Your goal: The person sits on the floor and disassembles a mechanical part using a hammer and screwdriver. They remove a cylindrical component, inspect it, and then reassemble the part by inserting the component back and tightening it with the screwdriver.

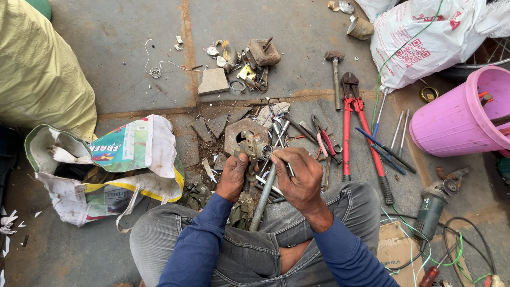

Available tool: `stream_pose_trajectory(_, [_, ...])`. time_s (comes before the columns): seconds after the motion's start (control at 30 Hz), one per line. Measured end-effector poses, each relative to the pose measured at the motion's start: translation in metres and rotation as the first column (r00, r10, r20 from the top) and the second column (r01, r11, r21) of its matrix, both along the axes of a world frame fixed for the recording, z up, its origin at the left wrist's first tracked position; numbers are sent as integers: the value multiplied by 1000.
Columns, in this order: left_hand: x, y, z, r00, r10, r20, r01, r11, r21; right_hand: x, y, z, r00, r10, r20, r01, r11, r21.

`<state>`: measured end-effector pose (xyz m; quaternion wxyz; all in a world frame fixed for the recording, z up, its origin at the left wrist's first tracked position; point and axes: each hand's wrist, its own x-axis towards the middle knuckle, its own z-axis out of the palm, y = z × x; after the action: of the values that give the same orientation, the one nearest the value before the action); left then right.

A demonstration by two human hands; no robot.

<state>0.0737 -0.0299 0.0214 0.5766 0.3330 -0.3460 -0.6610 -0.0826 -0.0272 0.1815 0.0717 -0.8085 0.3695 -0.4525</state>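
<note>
While the person sits cross-legged on the concrete floor, the left hand is clamped around a small corroded metal fitting, holding it upright just above the lap so its open end faces the other hand. Right hand is closed on a thin metal rod tool, tip angled in toward the fitting, seemingly a pick or driver working at it. A long grey pipe runs between the knees under both hands, likely acting as a rest.

Tools lie fanned within arm's reach on the right: red bolt cutters, pink-handled pliers, a hammer, loose screwdrivers. An angle grinder sits by the right knee, cable trailing. A pink bucket holds more tools at far right. An open printed sack sits left. Scrap bits are piled further out, away from the work.
</note>
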Motion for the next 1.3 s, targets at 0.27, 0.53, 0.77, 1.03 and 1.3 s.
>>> stream_pose_trajectory(0.27, [-16,7,-11,973,-127,-192,140,989,53,6,14,-7,998,-11,55,18,992,-125])
stream_pose_trajectory(0.53, [-22,14,-15,928,-254,-273,254,966,-34,-4,24,-26,994,11,113,3,992,-123])
stream_pose_trajectory(0.77, [-26,16,-14,942,-237,-239,257,965,55,-3,31,-30,966,29,257,-10,997,-77])
stream_pose_trajectory(1.03, [-28,15,-19,962,-202,-182,215,975,56,-5,23,-23,926,-14,378,-16,997,76])
stream_pose_trajectory(1.3, [-29,15,-16,970,-172,-169,187,980,75,-7,24,-33,969,-79,233,51,991,122])
